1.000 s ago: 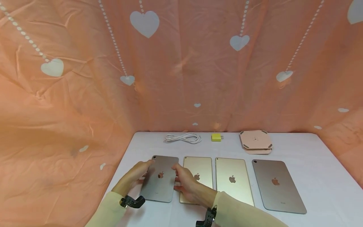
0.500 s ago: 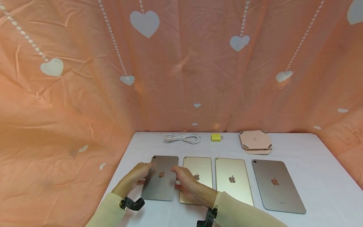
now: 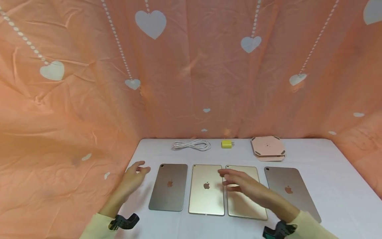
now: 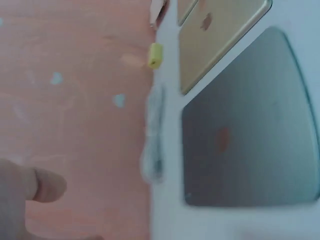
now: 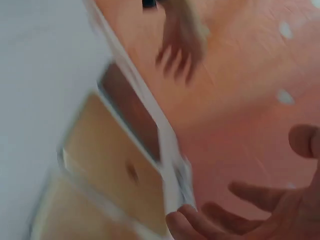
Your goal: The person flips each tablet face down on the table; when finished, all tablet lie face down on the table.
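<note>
Four would be too exact, so several tablets lie back-up in a row on the white table. Leftmost is a grey tablet (image 3: 168, 191); my left hand (image 3: 133, 177) hovers off its left side, fingers loosely bent and holding nothing. Beside it lies a gold tablet (image 3: 206, 199), then a second gold tablet (image 3: 246, 207), partly covered by my right hand (image 3: 249, 187), which hangs above it with fingers relaxed and spread. At the right end a larger grey tablet (image 3: 287, 179) is partly behind the right forearm. The right wrist view shows the right hand (image 5: 260, 205) empty.
Along the back of the table (image 3: 313, 149) lie a coiled white cable (image 3: 192, 145), a yellow plug adapter (image 3: 226, 144) and a pink folded stand (image 3: 268, 146). An orange curtain with hearts (image 3: 191, 66) rises behind and at both sides.
Both hands have let go of the left grey tablet, which now lies flat. The left hand has moved left; the right hand has moved right, over the gold tablets.
</note>
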### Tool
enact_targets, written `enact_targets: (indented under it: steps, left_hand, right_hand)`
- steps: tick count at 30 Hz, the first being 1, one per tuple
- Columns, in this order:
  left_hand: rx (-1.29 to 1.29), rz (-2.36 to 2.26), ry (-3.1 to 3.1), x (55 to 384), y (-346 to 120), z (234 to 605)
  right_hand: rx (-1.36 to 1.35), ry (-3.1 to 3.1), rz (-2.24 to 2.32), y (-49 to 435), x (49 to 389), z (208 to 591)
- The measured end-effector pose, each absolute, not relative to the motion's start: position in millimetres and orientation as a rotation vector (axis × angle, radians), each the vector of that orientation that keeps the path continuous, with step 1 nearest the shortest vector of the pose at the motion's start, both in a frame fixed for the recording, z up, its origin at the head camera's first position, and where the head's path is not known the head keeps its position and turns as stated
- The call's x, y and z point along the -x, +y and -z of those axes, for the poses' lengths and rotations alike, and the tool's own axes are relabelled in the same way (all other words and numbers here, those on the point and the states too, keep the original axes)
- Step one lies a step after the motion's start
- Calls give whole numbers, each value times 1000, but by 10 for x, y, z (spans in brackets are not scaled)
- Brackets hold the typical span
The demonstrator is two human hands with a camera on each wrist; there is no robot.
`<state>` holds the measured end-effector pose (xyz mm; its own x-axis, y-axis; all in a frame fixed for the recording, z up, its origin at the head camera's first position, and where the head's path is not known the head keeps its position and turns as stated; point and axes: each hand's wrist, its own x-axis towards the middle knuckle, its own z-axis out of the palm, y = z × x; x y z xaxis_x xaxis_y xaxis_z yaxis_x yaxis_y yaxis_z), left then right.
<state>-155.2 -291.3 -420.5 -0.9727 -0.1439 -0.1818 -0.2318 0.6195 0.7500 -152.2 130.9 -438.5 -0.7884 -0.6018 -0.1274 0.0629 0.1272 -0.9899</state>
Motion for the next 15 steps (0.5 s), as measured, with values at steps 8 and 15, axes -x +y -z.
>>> enact_targets:
  steps: [8, 15]
  left_hand:
    - [120, -1250, 3011, 1404, -3281, 3475]
    - [-246, -950, 3520, 1409, -3450, 3216]
  right_hand:
    - [592, 2499, 1452, 2587, 1428, 3952]
    - [608, 3261, 1119, 3356, 1412, 3781]
